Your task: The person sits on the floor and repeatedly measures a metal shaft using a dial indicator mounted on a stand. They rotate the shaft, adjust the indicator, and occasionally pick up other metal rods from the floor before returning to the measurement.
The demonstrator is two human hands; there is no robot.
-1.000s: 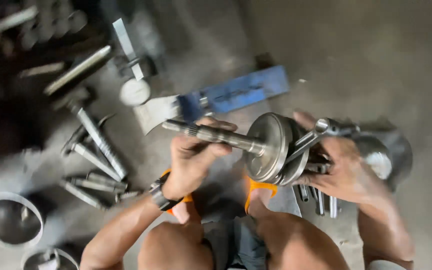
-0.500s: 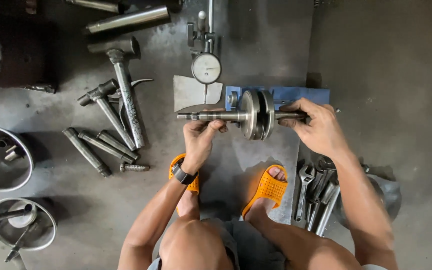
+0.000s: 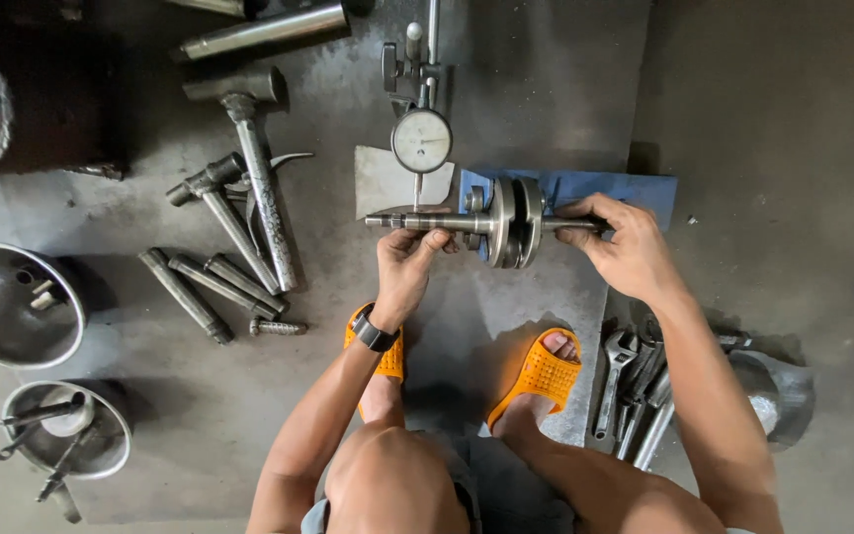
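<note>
A steel crankshaft [image 3: 508, 222] with two round webs lies crosswise over a blue stand [image 3: 635, 188] on the floor. My left hand [image 3: 409, 259] grips its long left shaft end from below. My right hand [image 3: 625, 242] holds the short right shaft end. A round dial gauge [image 3: 421, 140] on an upright post stands just behind the left shaft, its stem pointing down toward the shaft. A pale metal plate [image 3: 384, 182] lies under the gauge.
Two hammers [image 3: 249, 168] and several steel rods [image 3: 210, 287] lie at the left. Two metal bowls [image 3: 12, 302] with small parts sit at the far left. Wrenches [image 3: 635, 386] lie at the right by a metal can [image 3: 778, 391]. My feet wear orange sandals [image 3: 543, 374].
The crankshaft went from raised and tilted near my body to lying level over the blue stand under the dial gauge. Both hands kept hold of its ends.
</note>
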